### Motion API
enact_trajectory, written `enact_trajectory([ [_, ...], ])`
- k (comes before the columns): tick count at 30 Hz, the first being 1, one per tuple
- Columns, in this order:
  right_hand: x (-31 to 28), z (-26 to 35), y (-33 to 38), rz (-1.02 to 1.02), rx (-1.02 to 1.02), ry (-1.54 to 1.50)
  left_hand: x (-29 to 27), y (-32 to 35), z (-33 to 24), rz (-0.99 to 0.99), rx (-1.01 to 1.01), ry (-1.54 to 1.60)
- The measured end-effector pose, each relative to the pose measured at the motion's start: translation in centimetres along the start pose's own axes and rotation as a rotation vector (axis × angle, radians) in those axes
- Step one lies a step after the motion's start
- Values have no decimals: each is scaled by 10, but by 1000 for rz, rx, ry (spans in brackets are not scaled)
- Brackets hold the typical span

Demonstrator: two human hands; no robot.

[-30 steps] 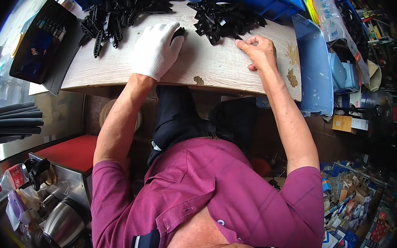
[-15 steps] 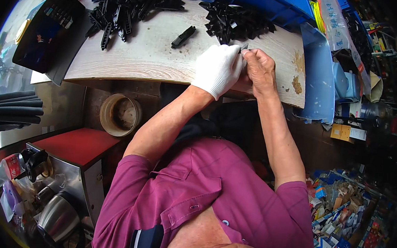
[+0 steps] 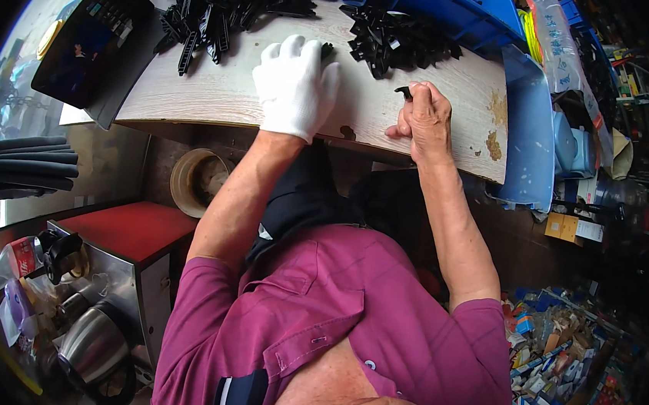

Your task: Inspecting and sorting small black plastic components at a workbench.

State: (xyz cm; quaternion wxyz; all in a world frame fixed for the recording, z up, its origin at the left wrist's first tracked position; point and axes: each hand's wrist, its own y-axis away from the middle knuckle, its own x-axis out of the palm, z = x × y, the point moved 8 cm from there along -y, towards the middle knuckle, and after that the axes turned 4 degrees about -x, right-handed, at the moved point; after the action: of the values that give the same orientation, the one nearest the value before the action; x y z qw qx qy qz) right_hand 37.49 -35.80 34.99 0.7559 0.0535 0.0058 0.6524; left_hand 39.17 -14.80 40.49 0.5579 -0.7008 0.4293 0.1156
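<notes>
My left hand [image 3: 296, 84], in a white knitted glove, is over a single black plastic part [image 3: 327, 49] on the table. Its fingers are stretched out and a little apart, and it covers most of that part; only a tip shows beside the index finger. My bare right hand [image 3: 429, 119] is closed, pinching a small curved black piece [image 3: 404, 91] that sticks out past the fingers. Beyond my right hand lies a pile of small black plastic parts [image 3: 392, 45]. Another pile of longer, ribbed black parts [image 3: 229, 10] lies at the back left.
Blue bins [image 3: 442, 8] line the back of the wooden table [image 3: 195, 98]. A tablet in a dark case [image 3: 91, 43] leans at the left. At the right edge hangs a light blue plastic bin [image 3: 528, 128]. Below stand a round bucket [image 3: 179, 182] and a red-topped cabinet [image 3: 126, 224].
My hands were together in front of the right pile. Now my left hand has moved left over the single black part, while my right hand stays near its place with the small piece.
</notes>
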Motion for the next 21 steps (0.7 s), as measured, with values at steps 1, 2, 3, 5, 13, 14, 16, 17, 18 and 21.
enact_trajectory([
  [1,0,0,0,-29,3,-16,12,-1,17,103,-27,-135],
  [2,-1,1,0,-65,5,-31,16,-5,23,129,3,-138],
  [3,1,3,0,-66,5,-32,19,-3,25,130,5,-138],
  [5,-3,6,2,-135,11,-62,21,-3,18,159,66,-9],
  [13,-11,0,4,-223,-29,-142,29,25,-43,486,-144,833],
  [14,-9,3,6,-248,-25,-136,35,25,-47,535,-143,847],
  [16,-8,1,6,-219,-41,-97,38,25,-49,526,-158,856],
  [17,-10,1,7,-216,-42,-87,40,24,-51,518,-171,867],
  [18,-9,1,7,-198,-88,-95,40,23,-50,463,-167,903],
  [21,-9,-1,5,-198,-133,-61,47,25,-46,504,-240,872],
])
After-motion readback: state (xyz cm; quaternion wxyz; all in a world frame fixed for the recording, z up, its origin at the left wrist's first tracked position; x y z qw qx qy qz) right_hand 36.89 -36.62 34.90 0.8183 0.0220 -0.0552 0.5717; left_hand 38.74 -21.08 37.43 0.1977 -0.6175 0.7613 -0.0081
